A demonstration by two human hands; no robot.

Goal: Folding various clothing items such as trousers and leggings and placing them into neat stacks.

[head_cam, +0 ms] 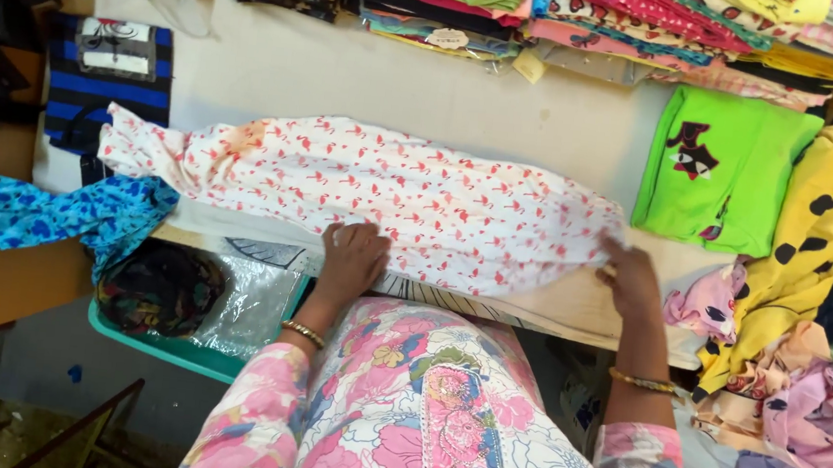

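I am pressing my left hand [352, 259] flat, grip open, on the near edge of the flamingo-print garment [360, 194] lying across the bench [399, 87]. My right hand [629, 278] is pinching its right end; keeping the cloth taut should make the fold clean

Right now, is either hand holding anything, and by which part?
The right hand grips the white flamingo-print garment at its right end; the left hand presses flat on its near edge.

We are noting bare counter [370, 79] lying open behind the flamingo-print garment [370, 195]. Folded stacks [557, 10] are blocking the far edge, a green shirt [718, 170] and yellow spotted cloth [819, 229] are crowding the right, and blue floral fabric [26, 215] is closing the left.
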